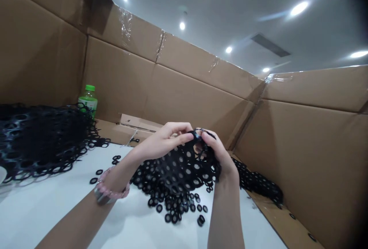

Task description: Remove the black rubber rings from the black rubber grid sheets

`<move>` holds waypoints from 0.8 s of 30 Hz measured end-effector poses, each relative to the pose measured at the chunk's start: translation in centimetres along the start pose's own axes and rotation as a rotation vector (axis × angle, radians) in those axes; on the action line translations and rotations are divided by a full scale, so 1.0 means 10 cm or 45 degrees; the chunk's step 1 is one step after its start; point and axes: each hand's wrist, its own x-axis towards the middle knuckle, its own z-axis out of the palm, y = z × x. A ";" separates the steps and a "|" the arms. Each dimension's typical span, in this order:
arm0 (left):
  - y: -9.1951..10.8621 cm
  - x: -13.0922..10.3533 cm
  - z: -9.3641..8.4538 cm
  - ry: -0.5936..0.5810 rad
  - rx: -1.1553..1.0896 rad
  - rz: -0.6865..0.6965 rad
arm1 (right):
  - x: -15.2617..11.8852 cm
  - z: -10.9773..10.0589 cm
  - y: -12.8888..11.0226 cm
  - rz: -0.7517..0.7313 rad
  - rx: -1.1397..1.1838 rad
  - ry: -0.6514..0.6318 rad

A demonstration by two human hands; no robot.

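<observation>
Presently, fingers of left hand (pixel 165 141) and right hand (pixel 222 157) pinch a flexible black perforated sheet (pixel 183 171) above small black rings (pixel 174 204), apparently working its edge; further manipulation requires steadiness.

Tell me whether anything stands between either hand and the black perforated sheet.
Nothing visible stands in the way: the left hand and right hand both hold the black perforated sheet near its upper edge. The loose black rings lie below the hands on the white table.
</observation>
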 end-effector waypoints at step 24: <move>-0.30 0.08 -0.06 0.216 -0.107 -0.207 | 0.15 0.00 -0.01 -0.295 0.444 0.365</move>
